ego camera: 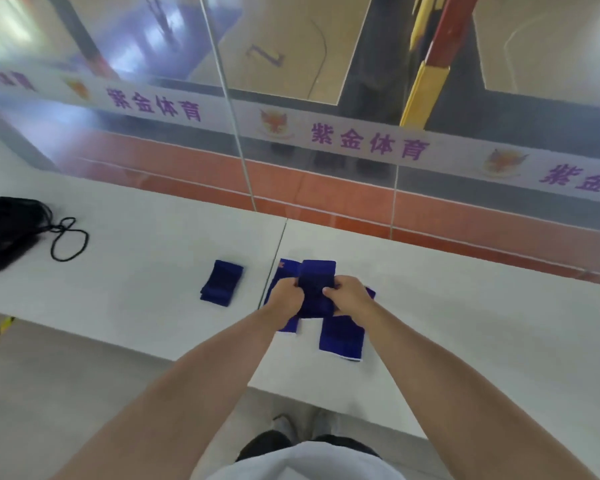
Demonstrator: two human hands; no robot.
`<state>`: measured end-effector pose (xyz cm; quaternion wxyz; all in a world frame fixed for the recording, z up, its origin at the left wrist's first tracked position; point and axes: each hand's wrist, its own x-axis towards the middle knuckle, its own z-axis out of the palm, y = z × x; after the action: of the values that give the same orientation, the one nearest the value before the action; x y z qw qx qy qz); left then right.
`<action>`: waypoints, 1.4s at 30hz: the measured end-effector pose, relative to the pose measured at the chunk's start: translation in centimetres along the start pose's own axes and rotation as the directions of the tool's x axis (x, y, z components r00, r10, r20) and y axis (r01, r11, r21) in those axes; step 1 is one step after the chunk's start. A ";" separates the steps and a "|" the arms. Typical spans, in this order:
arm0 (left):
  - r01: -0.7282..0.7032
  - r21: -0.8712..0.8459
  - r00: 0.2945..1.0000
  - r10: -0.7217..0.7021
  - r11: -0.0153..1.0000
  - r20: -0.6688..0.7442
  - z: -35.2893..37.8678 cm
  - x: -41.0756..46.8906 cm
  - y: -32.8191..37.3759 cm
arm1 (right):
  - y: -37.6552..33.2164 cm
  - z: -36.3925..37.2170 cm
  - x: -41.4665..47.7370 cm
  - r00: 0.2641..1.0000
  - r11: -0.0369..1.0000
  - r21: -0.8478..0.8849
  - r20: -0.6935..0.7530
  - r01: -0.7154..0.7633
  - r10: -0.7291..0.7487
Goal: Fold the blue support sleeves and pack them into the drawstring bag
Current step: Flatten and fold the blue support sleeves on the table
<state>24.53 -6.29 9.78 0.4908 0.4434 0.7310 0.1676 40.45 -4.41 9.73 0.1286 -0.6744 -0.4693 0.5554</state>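
Left hand [286, 297] and right hand [349, 295] are gripping one blue support sleeve [317, 280] in curled fingers, long axis running 12-to-6; drawstring bag [0, 233] is lying at 10 o'clock, nearer the left hand

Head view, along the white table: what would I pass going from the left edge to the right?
Black drawstring bag → looped cord → folded blue sleeve lying alone → left hand → held sleeve, gripped by both hands → right hand. The flat sleeves beneath the hands overlap, so they are omitted.
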 end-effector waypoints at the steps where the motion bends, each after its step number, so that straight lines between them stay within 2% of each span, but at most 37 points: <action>1: 0.012 0.042 1.000 -0.011 0.999 -0.025 -1.3 -0.2 -0.7 | -0.2 1.5 1.1 0.999 0.999 -0.035 0.026 0.024 -0.023; 7: 0.072 0.260 0.992 -0.043 0.963 -0.116 -8.3 0.6 -7.7 | -2.7 9.0 3.4 0.996 0.984 -0.165 0.079 0.062 -0.049; 11: 0.022 0.374 0.993 0.023 0.927 -0.116 -11.9 2.5 -12.3 | -3.9 12.8 5.7 0.996 0.977 -0.207 0.083 0.040 -0.023; 13: -0.049 0.514 0.993 0.098 0.856 -0.069 -13.0 3.9 -14.6 | -4.5 14.4 6.8 0.998 0.984 -0.180 0.060 -0.011 0.022; 15: -0.157 0.649 0.983 0.181 0.745 0.031 -14.3 5.5 -16.4 | -4.6 15.9 8.1 0.998 0.988 -0.143 0.032 -0.053 0.058; 19: -0.371 0.761 0.922 0.309 0.532 0.233 -16.6 9.1 -20.0 | -4.3 18.5 10.4 0.984 0.974 -0.138 -0.028 -0.179 0.177; 21: -0.454 0.769 0.880 0.363 0.450 0.307 -17.5 10.8 -21.5 | -4.2 19.6 11.2 0.978 0.956 -0.210 -0.089 -0.206 0.191; 24: -0.525 0.738 0.838 0.408 0.425 0.361 -18.6 12.7 -22.0 | -5.1 20.5 10.8 0.972 0.912 -0.356 -0.189 -0.202 0.142; 27: -0.581 0.713 0.793 0.470 0.394 0.387 -18.9 13.7 -21.8 | -5.4 20.9 9.7 0.976 0.745 -0.640 -0.208 -0.189 0.069; 30: -0.626 0.690 0.752 0.515 0.364 0.411 -19.2 14.4 -21.8 | -6.0 21.1 9.0 0.984 0.598 -0.797 -0.162 -0.086 -0.075; 34: -0.680 0.658 0.697 0.564 0.324 0.443 -19.2 14.7 -22.2 | -5.9 23.4 9.1 0.949 0.579 -0.797 -0.022 0.173 -0.313; 38: -0.691 0.667 0.673 0.584 0.277 0.454 -19.4 14.8 -22.9 | -5.2 25.8 9.5 0.907 0.513 -0.792 0.116 0.331 -0.406; 42: -0.696 0.642 0.668 0.616 0.321 0.417 -19.9 14.6 -24.2 | -4.5 27.3 9.6 0.866 0.373 -0.835 0.219 0.405 -0.449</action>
<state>-6.20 -3.95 -5.79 0.1796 0.8693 0.4605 0.0064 13.96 -4.11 -2.72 -0.0750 -0.5139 -0.8357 0.1785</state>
